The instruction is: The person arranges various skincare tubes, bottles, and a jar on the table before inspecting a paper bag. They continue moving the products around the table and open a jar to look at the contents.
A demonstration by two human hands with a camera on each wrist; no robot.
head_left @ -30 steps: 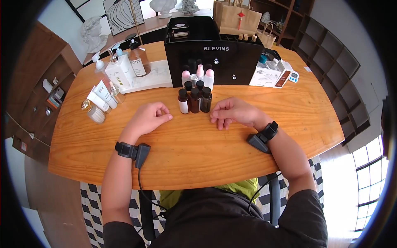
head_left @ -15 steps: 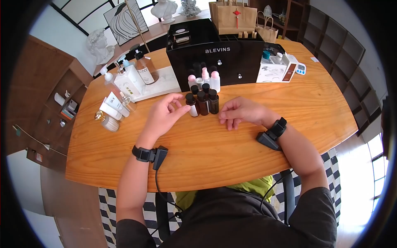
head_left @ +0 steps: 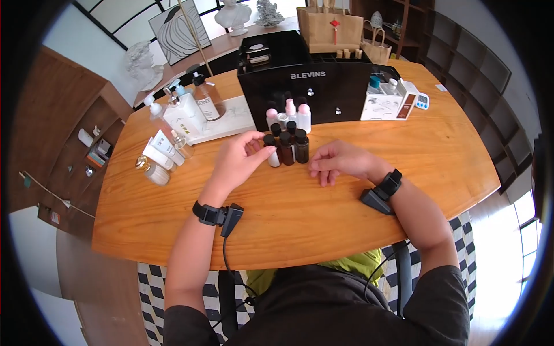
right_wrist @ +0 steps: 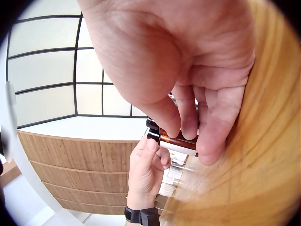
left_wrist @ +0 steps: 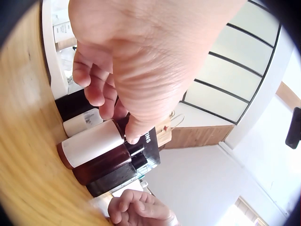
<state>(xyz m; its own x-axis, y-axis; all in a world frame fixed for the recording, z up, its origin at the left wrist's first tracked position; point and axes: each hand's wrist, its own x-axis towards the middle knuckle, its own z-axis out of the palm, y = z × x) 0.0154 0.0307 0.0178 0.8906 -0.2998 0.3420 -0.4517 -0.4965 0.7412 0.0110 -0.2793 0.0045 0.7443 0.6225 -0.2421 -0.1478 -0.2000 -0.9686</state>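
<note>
My left hand (head_left: 234, 161) has its thumb and forefinger at the black cap of a small brown bottle with a white label (head_left: 273, 158), pinching it. The bottle stands upright at the left front of a tight cluster. Beside it are another brown bottle (head_left: 287, 154) and a darker one (head_left: 302, 151), all black-capped, with more behind. Small clear bottles with pink tops (head_left: 304, 119) stand at the back of the group. To the right of the cluster, my right hand (head_left: 346, 160) rests on the table, fingers loosely curled and holding nothing.
Behind the bottles is a black BLEVINS organizer (head_left: 265, 95) with drawers. On the left are a white marble-look tray (head_left: 234, 118) with pump bottles, white tubes (head_left: 167, 149) and a gold-capped jar (head_left: 154, 173). A white box (head_left: 384, 105) and a small timer (head_left: 422, 101) sit at right.
My left hand has moved right and forward from the bare tabletop to the white-labelled bottle's cap. My right hand stays near the cluster. The head view has shifted.
</note>
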